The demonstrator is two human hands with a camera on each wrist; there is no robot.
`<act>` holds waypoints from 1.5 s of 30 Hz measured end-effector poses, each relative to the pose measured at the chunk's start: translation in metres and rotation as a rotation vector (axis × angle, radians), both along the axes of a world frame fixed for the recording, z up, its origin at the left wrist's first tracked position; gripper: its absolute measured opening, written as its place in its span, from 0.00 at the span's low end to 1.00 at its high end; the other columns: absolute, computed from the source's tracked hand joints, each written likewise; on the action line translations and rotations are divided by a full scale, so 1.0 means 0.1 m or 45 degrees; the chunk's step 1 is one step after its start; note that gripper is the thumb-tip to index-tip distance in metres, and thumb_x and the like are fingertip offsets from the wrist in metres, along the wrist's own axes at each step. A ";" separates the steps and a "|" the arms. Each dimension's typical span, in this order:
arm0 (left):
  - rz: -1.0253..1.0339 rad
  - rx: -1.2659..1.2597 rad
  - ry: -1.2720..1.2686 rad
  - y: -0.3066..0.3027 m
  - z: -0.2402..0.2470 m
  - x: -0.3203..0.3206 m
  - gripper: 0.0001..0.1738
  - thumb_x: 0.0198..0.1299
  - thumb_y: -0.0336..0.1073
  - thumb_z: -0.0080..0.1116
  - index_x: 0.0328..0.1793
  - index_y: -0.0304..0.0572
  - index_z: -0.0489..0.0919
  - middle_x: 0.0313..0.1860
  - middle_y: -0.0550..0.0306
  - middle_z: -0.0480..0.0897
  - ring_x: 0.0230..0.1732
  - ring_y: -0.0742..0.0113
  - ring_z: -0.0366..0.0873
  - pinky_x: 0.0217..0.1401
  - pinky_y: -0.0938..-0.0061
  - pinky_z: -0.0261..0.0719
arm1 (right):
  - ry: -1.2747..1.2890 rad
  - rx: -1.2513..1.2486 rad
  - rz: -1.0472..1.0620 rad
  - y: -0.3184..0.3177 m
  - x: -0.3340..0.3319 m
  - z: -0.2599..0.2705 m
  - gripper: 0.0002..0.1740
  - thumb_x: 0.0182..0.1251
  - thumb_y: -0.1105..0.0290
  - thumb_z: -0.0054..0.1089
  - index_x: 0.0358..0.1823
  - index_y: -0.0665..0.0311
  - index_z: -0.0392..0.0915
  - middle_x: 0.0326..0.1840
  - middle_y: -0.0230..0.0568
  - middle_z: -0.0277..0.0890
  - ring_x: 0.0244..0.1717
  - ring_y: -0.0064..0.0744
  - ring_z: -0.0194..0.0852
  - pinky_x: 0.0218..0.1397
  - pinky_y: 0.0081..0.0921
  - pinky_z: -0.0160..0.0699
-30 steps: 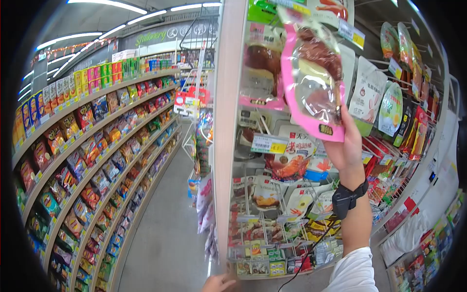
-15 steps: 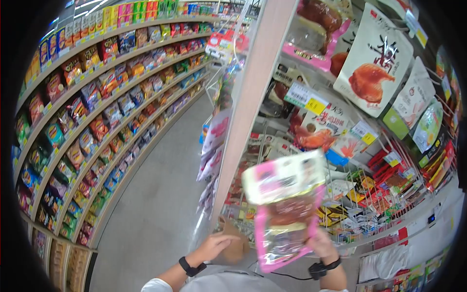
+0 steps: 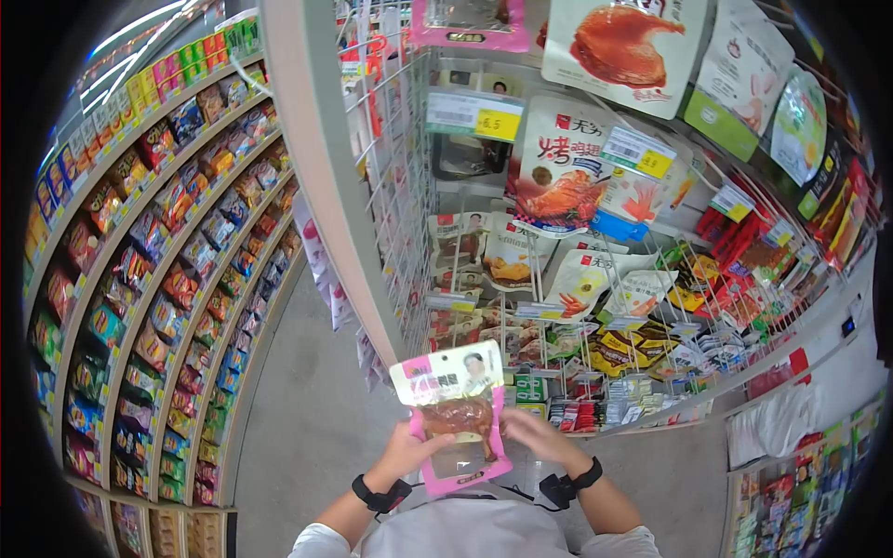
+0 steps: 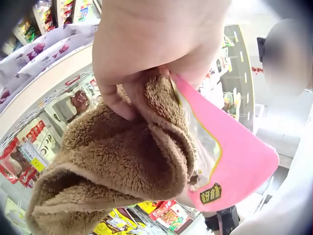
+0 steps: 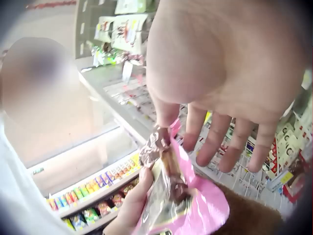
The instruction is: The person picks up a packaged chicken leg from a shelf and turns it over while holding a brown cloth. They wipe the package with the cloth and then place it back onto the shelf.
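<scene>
Item: pink packet (image 3: 454, 423) of brown meat, with a clear window and a label card on top.

Location: held upright before my chest, between my hands, below the wire display rack (image 3: 400, 214).

Left hand (image 3: 409, 454): fingers curled round the packet's lower part together with a brown fleece cloth (image 4: 112, 166).

Right hand (image 3: 538, 435): fingers spread and straight, only touching the packet's right edge.

Risks, as I judge them:
- One grip carries two things, so the slick film may slide against the fleece and fall to the floor (image 3: 307, 437).
- The cloth could drop likewise.
- Squeezing harder may crease the seal.
</scene>
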State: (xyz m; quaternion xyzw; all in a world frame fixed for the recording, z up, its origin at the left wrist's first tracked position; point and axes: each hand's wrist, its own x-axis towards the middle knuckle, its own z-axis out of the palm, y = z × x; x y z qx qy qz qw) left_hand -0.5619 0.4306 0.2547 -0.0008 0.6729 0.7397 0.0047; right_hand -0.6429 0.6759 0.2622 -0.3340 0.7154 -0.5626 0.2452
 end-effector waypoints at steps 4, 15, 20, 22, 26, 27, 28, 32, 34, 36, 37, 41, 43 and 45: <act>-0.092 0.001 0.055 0.12 -0.05 -0.04 0.17 0.56 0.31 0.66 0.51 0.33 0.79 0.41 0.61 0.84 0.38 0.78 0.78 0.42 0.78 0.78 | 0.135 0.020 -0.198 0.04 -0.09 -0.06 0.31 0.62 0.67 0.60 0.65 0.66 0.61 0.59 0.47 0.69 0.59 0.34 0.68 0.60 0.31 0.67; -0.087 0.073 0.150 0.22 0.00 -0.04 0.11 0.62 0.33 0.60 0.46 0.34 0.81 0.34 0.62 0.83 0.34 0.77 0.76 0.38 0.80 0.74 | -0.079 0.425 0.298 0.05 -0.09 -0.23 0.21 0.60 0.70 0.57 0.56 0.68 0.72 0.58 0.45 0.72 0.57 0.36 0.70 0.61 0.32 0.67; 0.111 -0.249 0.093 0.09 -0.12 -0.04 0.15 0.69 0.40 0.50 0.40 0.34 0.80 0.23 0.66 0.75 0.29 0.79 0.69 0.32 0.77 0.70 | 0.078 0.204 -0.232 0.25 -0.18 -0.31 0.22 0.65 0.68 0.55 0.60 0.65 0.69 0.56 0.43 0.74 0.57 0.34 0.72 0.59 0.28 0.70; 0.180 -0.245 0.139 0.09 -0.13 -0.07 0.16 0.69 0.40 0.50 0.37 0.34 0.79 0.22 0.67 0.74 0.28 0.79 0.68 0.30 0.77 0.69 | 0.136 0.208 -0.431 0.34 -0.20 -0.34 0.24 0.68 0.66 0.54 0.64 0.64 0.66 0.58 0.43 0.73 0.59 0.35 0.71 0.62 0.30 0.69; 0.288 -0.385 0.128 0.03 -0.10 -0.11 0.20 0.70 0.43 0.48 0.32 0.34 0.77 0.21 0.66 0.71 0.27 0.80 0.66 0.28 0.76 0.67 | -0.543 -0.727 -0.769 0.36 -0.15 -0.07 0.29 0.73 0.63 0.49 0.72 0.57 0.52 0.69 0.35 0.60 0.67 0.35 0.60 0.69 0.35 0.61; 0.279 -0.383 0.078 0.02 -0.11 -0.12 0.21 0.71 0.44 0.47 0.31 0.34 0.76 0.21 0.66 0.70 0.27 0.80 0.65 0.28 0.76 0.67 | -0.575 -0.995 -0.820 0.35 -0.11 -0.01 0.30 0.74 0.61 0.46 0.73 0.55 0.48 0.71 0.34 0.56 0.70 0.35 0.57 0.71 0.37 0.58; 0.268 -0.382 0.022 0.01 -0.13 -0.12 0.23 0.71 0.46 0.45 0.30 0.34 0.75 0.20 0.66 0.70 0.27 0.79 0.65 0.29 0.75 0.67 | -0.618 -0.973 -0.845 0.33 -0.09 0.04 0.30 0.74 0.61 0.46 0.73 0.55 0.48 0.71 0.34 0.56 0.70 0.35 0.57 0.71 0.37 0.58; 0.243 -0.299 0.025 0.06 -0.15 -0.16 0.23 0.72 0.47 0.44 0.35 0.33 0.78 0.24 0.64 0.74 0.31 0.79 0.68 0.33 0.76 0.70 | -0.601 -1.112 -0.896 0.12 -0.13 0.22 0.30 0.75 0.50 0.39 0.73 0.52 0.49 0.72 0.33 0.56 0.71 0.37 0.54 0.73 0.41 0.52; 0.253 -0.155 0.089 0.14 -0.09 -0.18 0.23 0.72 0.47 0.43 0.43 0.31 0.79 0.32 0.60 0.80 0.37 0.78 0.72 0.40 0.76 0.72 | -0.543 -1.090 -0.904 -0.01 -0.07 0.16 0.31 0.76 0.50 0.36 0.74 0.54 0.46 0.74 0.36 0.52 0.73 0.38 0.50 0.75 0.43 0.47; 0.232 -0.065 0.041 0.15 -0.13 -0.20 0.21 0.71 0.45 0.46 0.46 0.31 0.79 0.37 0.58 0.81 0.40 0.78 0.73 0.43 0.75 0.73 | -0.224 -0.731 -0.696 -0.04 -0.05 -0.13 0.29 0.75 0.54 0.40 0.72 0.57 0.52 0.75 0.40 0.50 0.74 0.40 0.49 0.75 0.42 0.46; 0.218 0.026 -0.004 0.16 -0.16 -0.21 0.20 0.69 0.44 0.48 0.50 0.31 0.78 0.41 0.56 0.83 0.44 0.77 0.75 0.47 0.74 0.73 | 0.085 -0.368 -0.471 -0.04 -0.05 -0.27 0.27 0.73 0.58 0.44 0.69 0.59 0.59 0.76 0.43 0.49 0.75 0.42 0.47 0.75 0.42 0.44; 0.291 -0.361 0.476 0.25 -0.16 -0.17 0.17 0.65 0.39 0.54 0.49 0.30 0.79 0.41 0.55 0.84 0.43 0.75 0.78 0.48 0.72 0.76 | 1.022 0.187 -0.272 -0.30 0.07 0.35 0.32 0.57 0.68 0.58 0.66 0.57 0.67 0.76 0.56 0.46 0.75 0.55 0.45 0.74 0.43 0.48; -0.019 -0.246 0.271 0.21 -0.01 -0.17 0.16 0.60 0.35 0.57 0.49 0.31 0.79 0.39 0.54 0.85 0.41 0.73 0.80 0.47 0.72 0.78 | 1.170 0.297 -0.262 -0.32 0.03 0.30 0.35 0.51 0.71 0.62 0.66 0.54 0.68 0.75 0.58 0.46 0.74 0.59 0.46 0.74 0.43 0.50; 0.132 -0.345 0.260 0.24 -0.07 -0.16 0.14 0.62 0.38 0.54 0.44 0.32 0.79 0.32 0.57 0.83 0.32 0.74 0.78 0.37 0.73 0.77 | 0.866 0.111 -0.342 -0.30 -0.10 0.21 0.39 0.48 0.76 0.61 0.67 0.47 0.67 0.75 0.57 0.46 0.72 0.60 0.50 0.72 0.42 0.56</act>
